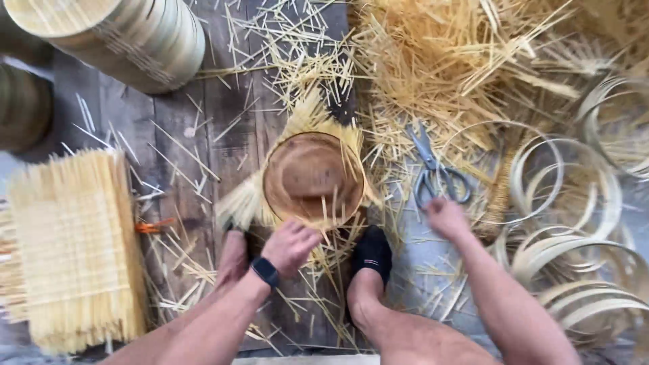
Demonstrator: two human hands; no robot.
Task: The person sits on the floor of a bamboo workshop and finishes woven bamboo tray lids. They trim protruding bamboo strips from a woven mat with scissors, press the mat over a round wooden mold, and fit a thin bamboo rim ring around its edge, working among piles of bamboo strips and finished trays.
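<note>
Fingers, left hand: curled loosely down onto the near rim of the round bamboo frame; whether they pinch a strip I cannot tell.
Fingers, right hand: drawn in narrow, blurred, holding nothing I can make out, just below the scissors.
Wrist: a dark watch sits on the left one.
Frame, look: a shallow brown circular form, thin pale slivers fanned out under and around its edge, thickest at the left and top.
Frame, place: middle of the wooden floor, just beyond a foot in a black sock.
Frame, direction: it lies flat with its open face up; being round it has no long axis, and the slivers radiate outward.
Scissors, direction: blades point up and left, loops toward the right hand.
Woven mat: a pale stack of parallel strips at the left, running top to bottom.
Stacked hoops: a tilted column at top left.
Loose rings: curled bamboo bands at the right.
Packages, labels: none show.
</note>
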